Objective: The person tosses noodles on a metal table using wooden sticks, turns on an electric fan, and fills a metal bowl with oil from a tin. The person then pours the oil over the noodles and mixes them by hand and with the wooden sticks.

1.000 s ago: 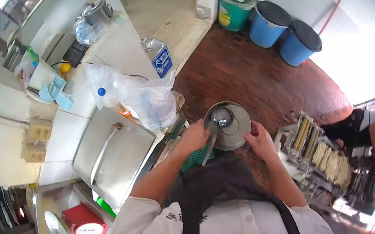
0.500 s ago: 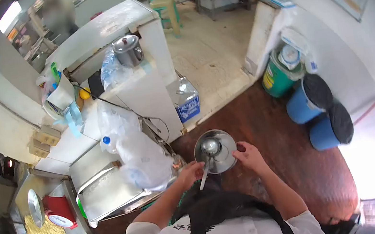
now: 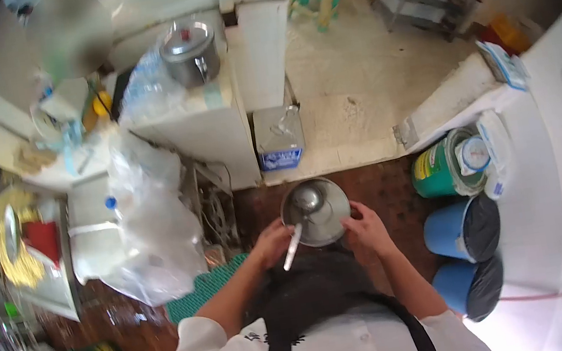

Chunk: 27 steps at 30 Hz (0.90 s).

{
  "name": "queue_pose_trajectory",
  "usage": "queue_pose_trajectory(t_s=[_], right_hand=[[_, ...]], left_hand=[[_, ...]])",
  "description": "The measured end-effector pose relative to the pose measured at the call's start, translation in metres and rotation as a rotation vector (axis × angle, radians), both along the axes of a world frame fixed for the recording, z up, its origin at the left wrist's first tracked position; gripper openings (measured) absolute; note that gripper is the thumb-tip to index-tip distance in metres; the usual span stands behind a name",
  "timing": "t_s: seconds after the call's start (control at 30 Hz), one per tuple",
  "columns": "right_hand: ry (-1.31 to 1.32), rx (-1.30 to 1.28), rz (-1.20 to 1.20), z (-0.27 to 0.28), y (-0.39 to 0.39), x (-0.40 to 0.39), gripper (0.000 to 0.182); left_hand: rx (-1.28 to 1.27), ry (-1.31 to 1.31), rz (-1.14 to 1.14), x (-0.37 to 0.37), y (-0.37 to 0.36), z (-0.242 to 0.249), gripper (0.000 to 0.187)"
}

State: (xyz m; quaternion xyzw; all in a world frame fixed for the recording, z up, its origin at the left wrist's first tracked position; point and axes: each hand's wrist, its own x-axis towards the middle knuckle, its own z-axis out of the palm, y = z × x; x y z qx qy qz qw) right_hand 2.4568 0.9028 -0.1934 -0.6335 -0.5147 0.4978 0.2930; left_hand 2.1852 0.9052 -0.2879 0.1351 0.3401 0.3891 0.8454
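A round metal bowl [image 3: 336, 229] is held in front of my apron, above the brown floor. Inside it rests a ladle [image 3: 308, 197], its handle sticking out over the near rim toward me. My left hand [image 3: 275, 242] grips the bowl's left edge, close to the ladle handle. On the opposite side my right hand [image 3: 366, 226] has its fingers and thumb on the right rim. The bowl's bottom and the undersides of my fingers are hidden.
Ahead, a raised sill leads to a pale tiled floor [image 3: 346, 122]. Blue bins [image 3: 445, 231] and a green bucket [image 3: 433, 171] line the right wall. Left are plastic bags [image 3: 151, 231] and a green mat [image 3: 203, 289]. A lidded metal pot [image 3: 189, 58] stands on the ledge.
My view has turned and moved toward the doorway. The bowl and ladle have come along in both hands. The bins now lie nearer on the right, and the green mat shows at left.
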Motion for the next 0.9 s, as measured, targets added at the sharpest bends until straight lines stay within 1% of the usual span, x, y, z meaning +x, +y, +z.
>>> queue_pose_trajectory(t_s=[0.03,0.07,0.17,0.23,0.27,0.3,0.33,0.4,0.43,0.5,0.6,0.63,0.67,0.7,0.73,0.77,0.87,0.9], right_hand=[[-0.003,-0.027,0.068,-0.015,0.020,0.008,0.064],[-0.008,-0.053,0.142,-0.027,0.035,0.018,0.067],[0.056,-0.090,0.432,-0.048,0.092,0.025,0.069],[0.042,-0.155,0.642,-0.074,0.132,0.030,0.071],[0.028,-0.184,0.743,-0.087,0.152,0.030,0.072],[-0.053,-0.222,0.766,-0.074,0.170,0.019,0.069],[-0.129,-0.197,0.779,-0.084,0.186,0.014,0.064],[-0.272,-0.129,0.795,-0.118,0.216,0.007,0.055],[-0.326,-0.108,0.772,-0.134,0.225,-0.001,0.053],[-0.442,-0.059,0.737,-0.164,0.245,-0.012,0.051],[-0.559,0.029,0.746,-0.211,0.276,-0.036,0.046],[-0.612,0.066,0.745,-0.230,0.289,-0.045,0.041],[-0.669,0.121,0.780,-0.248,0.304,-0.055,0.040],[-0.728,0.182,0.815,-0.271,0.322,-0.062,0.039],[-0.790,0.237,0.848,-0.282,0.331,-0.068,0.039],[-0.771,0.272,0.826,-0.292,0.342,-0.075,0.034],[-0.915,0.260,0.734,-0.326,0.374,-0.100,0.039],[-0.937,0.246,0.745,-0.332,0.383,-0.108,0.040]], left_hand=[[-0.006,0.023,0.028,0.004,0.003,-0.027,0.045],[-0.015,0.074,0.104,0.011,0.005,-0.017,0.045],[-0.070,0.148,0.365,0.032,-0.004,-0.041,0.042],[-0.091,0.165,0.539,0.041,-0.010,-0.041,0.041],[-0.123,0.186,0.590,0.044,-0.011,-0.044,0.041],[-0.155,0.204,0.639,0.046,-0.013,-0.048,0.040],[-0.189,0.224,0.686,0.047,-0.016,-0.053,0.039],[-0.196,0.161,0.727,0.044,-0.017,-0.066,0.039],[-0.199,0.132,0.744,0.039,-0.019,-0.074,0.038],[-0.248,0.137,0.736,0.031,-0.019,-0.109,0.038],[-0.332,0.132,0.803,0.023,-0.011,-0.130,0.043],[-0.356,0.129,0.820,0.021,-0.012,-0.136,0.044],[-0.366,0.125,0.838,0.016,-0.007,-0.141,0.046],[-0.360,0.146,0.840,0.011,-0.004,-0.153,0.046],[-0.361,0.164,0.838,0.011,-0.006,-0.166,0.047],[-0.356,0.185,0.834,0.009,-0.004,-0.179,0.048],[-0.397,0.265,0.853,0.003,0.007,-0.173,0.047],[-0.394,0.264,0.856,0.000,0.007,-0.184,0.047]])
